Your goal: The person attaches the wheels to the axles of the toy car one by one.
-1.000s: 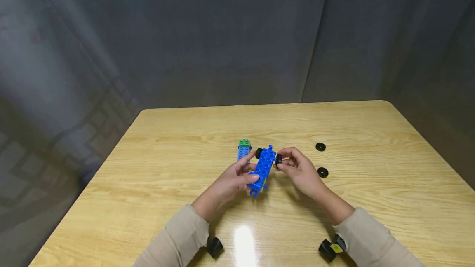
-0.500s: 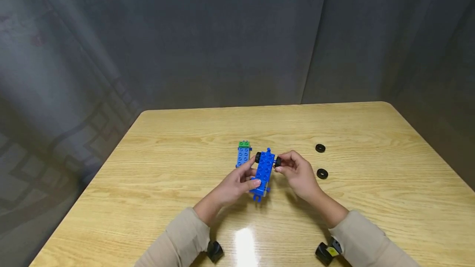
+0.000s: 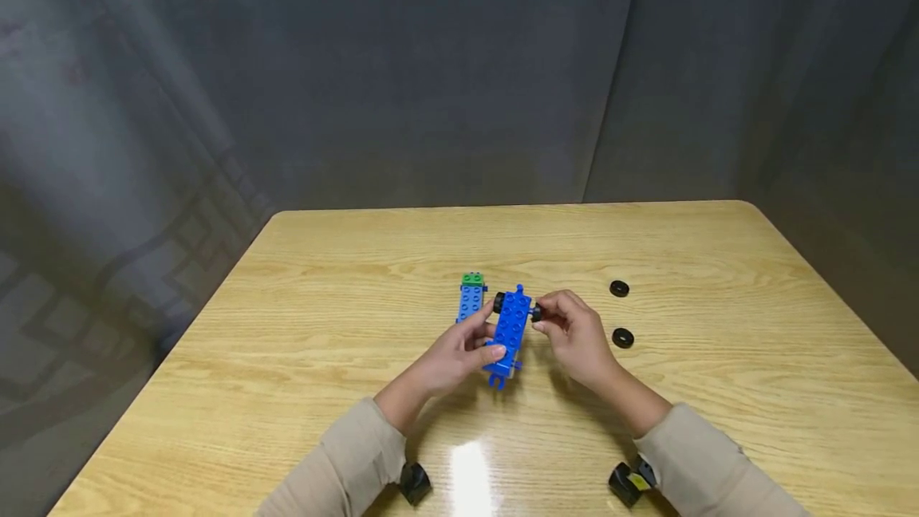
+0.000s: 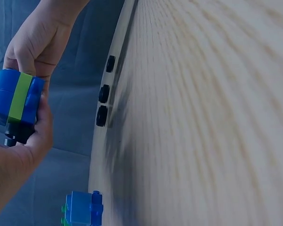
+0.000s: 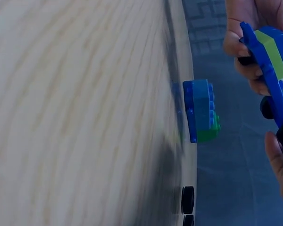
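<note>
Blue toy chassis (image 3: 511,327), lifted off the desk (image 3: 345,325) near its middle, studded side up. A far-left wheel (image 3: 498,303) sits at its flank; the far-right wheel (image 3: 536,313) stands opposite, a little axle showing between it and the body. The left grip (image 3: 455,353) is closed about the near end of the chassis, thumb on top; the right grip (image 3: 574,333) pinches the far-right wheel. I judge the far pair nearly complete, though from where I stand I cannot tell whether this second wheel is fully seated. At the near right a blue peg (image 3: 518,365) is bare, so that corner seems left to do; the near left cannot be made out behind the fingers.

Beside the chassis lies a blue-and-green brick piece (image 3: 471,303), its visible pegs without wheels. Rightward, beyond the right grip, lie a farther loose wheel (image 3: 619,288) and a nearer loose wheel (image 3: 623,337), apparently unused; the left wrist view shows three in all. Behind hangs a grey curtain (image 3: 431,78).
</note>
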Demonstrator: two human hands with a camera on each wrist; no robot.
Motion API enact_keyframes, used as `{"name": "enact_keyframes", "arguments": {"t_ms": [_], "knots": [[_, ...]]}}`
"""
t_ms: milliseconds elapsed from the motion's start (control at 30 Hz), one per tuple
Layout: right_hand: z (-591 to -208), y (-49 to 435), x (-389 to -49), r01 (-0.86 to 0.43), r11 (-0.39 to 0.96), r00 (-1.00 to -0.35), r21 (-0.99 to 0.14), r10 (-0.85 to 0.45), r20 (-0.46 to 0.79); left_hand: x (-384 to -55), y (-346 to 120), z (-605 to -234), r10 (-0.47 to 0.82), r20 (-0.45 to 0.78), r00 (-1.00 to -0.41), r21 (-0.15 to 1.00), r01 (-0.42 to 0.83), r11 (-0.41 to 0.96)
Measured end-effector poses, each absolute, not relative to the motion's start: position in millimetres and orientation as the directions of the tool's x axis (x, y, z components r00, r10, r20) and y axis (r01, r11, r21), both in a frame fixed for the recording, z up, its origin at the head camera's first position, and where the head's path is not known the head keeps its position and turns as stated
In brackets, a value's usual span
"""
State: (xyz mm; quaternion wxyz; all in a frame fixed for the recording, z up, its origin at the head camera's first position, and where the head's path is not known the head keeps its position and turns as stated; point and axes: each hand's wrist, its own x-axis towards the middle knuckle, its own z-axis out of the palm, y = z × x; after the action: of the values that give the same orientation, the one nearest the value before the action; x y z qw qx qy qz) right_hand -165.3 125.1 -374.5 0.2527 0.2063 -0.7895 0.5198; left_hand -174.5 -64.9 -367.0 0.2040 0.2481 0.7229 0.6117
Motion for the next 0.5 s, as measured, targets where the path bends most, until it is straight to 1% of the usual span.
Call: {"name": "enact_keyframes", "arguments": {"t_ms": [133, 300, 400, 500], "knots": [[-376.1, 125.6, -166.3, -0.613, 0.396, -0.766, -0.683, -0.087, 0.637, -173.9, -65.1, -366.7, 0.609, 0.006, -0.793, 0.989, 0.096, 0.115], [-373.4, 123.8, -168.0, -0.638, 0.425, -0.743, -0.643, -0.117, 0.66, -173.1, -64.3, -366.7, 0.623, 0.028, -0.781, 0.998, 0.062, 0.033], [-369.7, 122.1, -169.0, -0.622, 0.441, -0.756, -0.647, -0.122, 0.643, -173.1, -65.0, -366.4, 0.618, 0.042, -0.785, 0.999, 0.049, -0.005], [-366.3, 121.3, -168.6, -0.58, 0.461, -0.794, -0.672, -0.132, 0.594, -174.2, -66.1, -366.6, 0.609, 0.026, -0.793, 1.0, 0.021, -0.016]]}}
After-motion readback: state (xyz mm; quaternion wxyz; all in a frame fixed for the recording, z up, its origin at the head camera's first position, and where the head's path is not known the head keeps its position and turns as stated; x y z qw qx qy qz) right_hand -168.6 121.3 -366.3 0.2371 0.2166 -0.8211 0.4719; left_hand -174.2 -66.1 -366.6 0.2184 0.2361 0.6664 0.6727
